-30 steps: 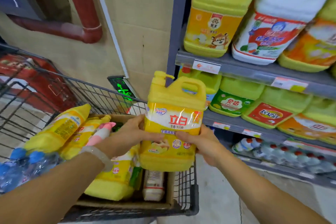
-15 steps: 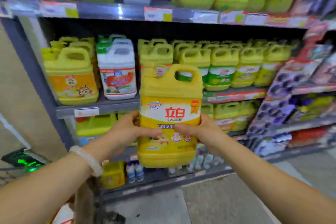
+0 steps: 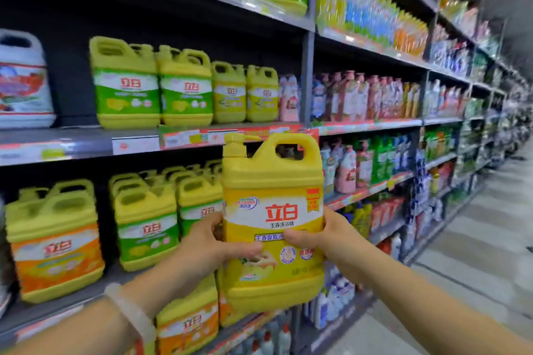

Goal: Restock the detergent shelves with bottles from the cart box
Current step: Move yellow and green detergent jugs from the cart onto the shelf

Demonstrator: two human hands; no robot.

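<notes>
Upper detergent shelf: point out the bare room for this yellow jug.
Bare shelf lies between the white jug and the green-label jug. From there rightward the jugs stand packed; the shelf below is crowded too.

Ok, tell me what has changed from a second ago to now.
The view swung from the cart to the shelves, further right down the aisle. The yellow jug came with it, from over the cart box to in front of the shelf. The left hand and right hand still grip its sides, upright.

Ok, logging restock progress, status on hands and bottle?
Left hand and right hand both grip yellow bottle, upright, in front of shelves. Not shelved yet. Nothing in the way.
</notes>
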